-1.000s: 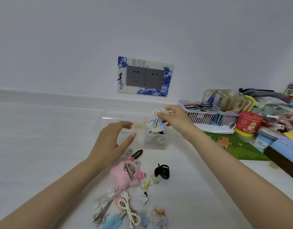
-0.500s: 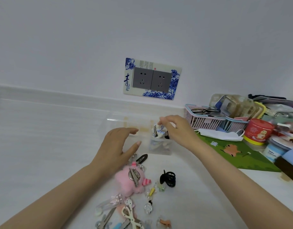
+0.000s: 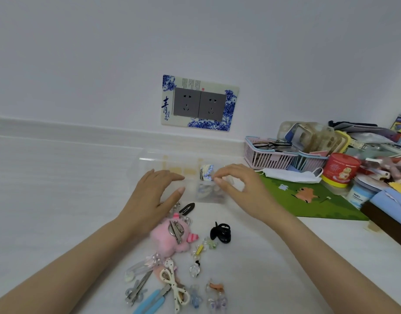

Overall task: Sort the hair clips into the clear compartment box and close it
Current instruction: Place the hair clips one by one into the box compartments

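The clear compartment box lies on the white counter with its lid open toward the wall. My right hand pinches a blue-and-white fabric hair clip between thumb and forefinger, low in a right-hand compartment that holds other clips. Spread palm down, my left hand rests at the box's front left part and holds nothing. Loose clips lie nearer me: a pink plush clip, a black claw clip, a black snap clip and several small ones.
Right of the box are a pink basket with glasses, a white face mask, a green mat, a red tub and a pile of clutter. A double wall socket sits behind the box.
My right hand has come down with the fabric clip from above the box into the compartment. The left hand has stayed by the box's front.
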A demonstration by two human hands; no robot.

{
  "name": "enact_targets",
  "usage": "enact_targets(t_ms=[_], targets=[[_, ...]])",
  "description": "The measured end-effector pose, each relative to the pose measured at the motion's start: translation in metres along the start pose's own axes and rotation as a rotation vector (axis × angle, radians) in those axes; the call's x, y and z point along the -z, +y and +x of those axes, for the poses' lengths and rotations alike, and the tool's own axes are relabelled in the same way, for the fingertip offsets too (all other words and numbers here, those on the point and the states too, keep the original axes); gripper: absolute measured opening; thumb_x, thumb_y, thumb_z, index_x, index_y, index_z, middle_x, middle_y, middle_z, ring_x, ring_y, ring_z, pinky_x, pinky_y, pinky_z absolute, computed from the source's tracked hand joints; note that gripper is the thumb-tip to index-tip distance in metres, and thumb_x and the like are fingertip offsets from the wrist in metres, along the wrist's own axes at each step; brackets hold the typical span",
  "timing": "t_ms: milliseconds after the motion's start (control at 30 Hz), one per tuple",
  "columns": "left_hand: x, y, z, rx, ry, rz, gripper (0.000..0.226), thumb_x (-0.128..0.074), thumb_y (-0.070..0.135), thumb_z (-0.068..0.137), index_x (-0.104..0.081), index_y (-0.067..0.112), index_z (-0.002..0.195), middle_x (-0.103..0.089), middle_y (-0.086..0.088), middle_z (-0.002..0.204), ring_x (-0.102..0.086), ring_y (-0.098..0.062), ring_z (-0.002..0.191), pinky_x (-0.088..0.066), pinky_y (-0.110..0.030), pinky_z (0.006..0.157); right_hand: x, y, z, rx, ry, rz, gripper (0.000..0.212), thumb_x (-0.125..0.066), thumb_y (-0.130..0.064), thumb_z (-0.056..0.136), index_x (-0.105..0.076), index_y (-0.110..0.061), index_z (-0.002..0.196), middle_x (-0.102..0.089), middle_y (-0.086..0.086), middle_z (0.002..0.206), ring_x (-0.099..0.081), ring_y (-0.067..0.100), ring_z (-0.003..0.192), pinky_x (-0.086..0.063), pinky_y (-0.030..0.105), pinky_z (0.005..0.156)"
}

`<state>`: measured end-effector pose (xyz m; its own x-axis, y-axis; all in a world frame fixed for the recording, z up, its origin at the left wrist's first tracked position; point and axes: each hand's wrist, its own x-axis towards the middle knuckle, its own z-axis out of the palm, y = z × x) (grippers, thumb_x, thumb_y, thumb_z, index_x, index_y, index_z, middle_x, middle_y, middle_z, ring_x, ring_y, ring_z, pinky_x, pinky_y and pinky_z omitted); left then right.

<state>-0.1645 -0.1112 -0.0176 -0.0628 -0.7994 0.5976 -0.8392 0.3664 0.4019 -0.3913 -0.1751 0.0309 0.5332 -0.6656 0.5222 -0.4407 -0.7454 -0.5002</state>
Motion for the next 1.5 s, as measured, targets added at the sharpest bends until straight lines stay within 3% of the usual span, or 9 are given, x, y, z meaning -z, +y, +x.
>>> enact_targets(t_ms=[67,200,367,533,700,933,1067,1233,1500], targets=[[0.0,0.001,0.0,0.005,-0.006,-0.005,0.051,-0.027,0.057,0.088,-0.053,0.029,0.123,-0.056,0.011,0.126,-0.039,-0.005,0.127,-0.011,-0.026,0.114,0.009,-0.005,-0.015,-0.106,-0.145,0.186,0.011,-0.067,-0.027,0.084,-0.072,-0.022,0.093,-0.069,-0.015,0.09,-0.057,0.001,0.08,-0.039,0.017,0.075],[0.0,0.001,-0.001,0.003,-0.012,-0.015,0.05,-0.027,0.055,0.089,-0.054,0.029,0.122,-0.056,0.011,0.126,-0.041,-0.005,0.125,-0.009,-0.024,0.113,0.013,-0.001,-0.037,-0.27,-0.507,0.196,0.026,-0.076,-0.037,0.074,-0.07,-0.038,0.099,-0.062,-0.01,0.078,-0.039,0.021,0.067,-0.036,0.024,0.067],[0.003,0.002,-0.001,0.0,-0.024,-0.026,0.05,-0.027,0.056,0.089,-0.053,0.029,0.123,-0.056,0.012,0.126,-0.043,-0.002,0.122,-0.011,-0.025,0.113,0.007,-0.002,-0.042,-0.327,-0.567,0.265,0.029,-0.08,-0.025,0.071,-0.071,-0.032,0.098,-0.068,0.006,0.086,-0.048,0.021,0.065,-0.044,0.024,0.069],[0.005,-0.003,0.0,-0.025,-0.069,0.005,0.053,-0.025,0.057,0.09,-0.053,0.03,0.126,-0.056,0.011,0.129,-0.045,-0.006,0.123,-0.022,-0.039,0.114,0.012,-0.001,-0.044,-0.358,-0.641,0.309,0.036,-0.08,-0.015,0.072,-0.07,-0.027,0.105,-0.073,0.008,0.095,-0.062,0.003,0.07,-0.05,0.018,0.073],[0.009,-0.008,0.002,-0.067,-0.1,0.051,0.052,-0.026,0.055,0.091,-0.052,0.029,0.127,-0.057,0.008,0.13,-0.047,-0.009,0.122,-0.03,-0.042,0.11,0.006,-0.003,-0.032,-0.319,-0.41,0.313,0.034,-0.081,-0.017,0.07,-0.072,-0.024,0.102,-0.073,0.001,0.093,-0.061,0.003,0.077,-0.047,0.02,0.072],[0.019,-0.024,0.002,-0.028,-0.092,0.222,0.06,-0.023,0.057,0.086,-0.05,0.027,0.131,-0.052,0.005,0.136,-0.04,-0.014,0.13,-0.01,-0.028,0.113,-0.011,-0.015,0.029,-0.139,-0.019,0.208,0.022,-0.075,-0.026,0.076,-0.066,-0.032,0.095,-0.069,-0.012,0.097,-0.063,0.005,0.09,-0.041,0.013,0.074],[0.019,-0.025,0.002,-0.023,-0.096,0.22,0.061,-0.022,0.058,0.086,-0.049,0.028,0.132,-0.053,0.007,0.134,-0.038,-0.011,0.129,-0.003,-0.019,0.109,-0.034,-0.004,0.052,-0.166,-0.009,0.155,0.021,-0.071,-0.03,0.08,-0.066,-0.03,0.101,-0.066,-0.018,0.097,-0.06,0.005,0.096,-0.036,0.007,0.077],[0.019,-0.025,0.002,-0.025,-0.082,0.216,0.061,-0.021,0.056,0.086,-0.052,0.026,0.129,-0.056,0.006,0.131,-0.041,-0.013,0.127,-0.001,-0.015,0.107,-0.044,0.007,0.05,-0.161,-0.099,0.103,0.022,-0.066,-0.035,0.083,-0.067,-0.03,0.104,-0.07,-0.009,0.106,-0.061,0.008,0.102,-0.046,0.029,0.094],[0.02,-0.024,0.003,-0.011,-0.102,0.18,0.062,-0.021,0.057,0.086,-0.05,0.026,0.13,-0.054,0.006,0.133,-0.04,-0.014,0.13,-0.007,-0.022,0.11,-0.042,0.002,0.04,-0.11,-0.167,-0.083,0.038,-0.058,-0.041,0.088,-0.058,-0.029,0.124,-0.063,-0.01,0.122,-0.055,0.01,0.113,-0.039,0.034,0.104]])
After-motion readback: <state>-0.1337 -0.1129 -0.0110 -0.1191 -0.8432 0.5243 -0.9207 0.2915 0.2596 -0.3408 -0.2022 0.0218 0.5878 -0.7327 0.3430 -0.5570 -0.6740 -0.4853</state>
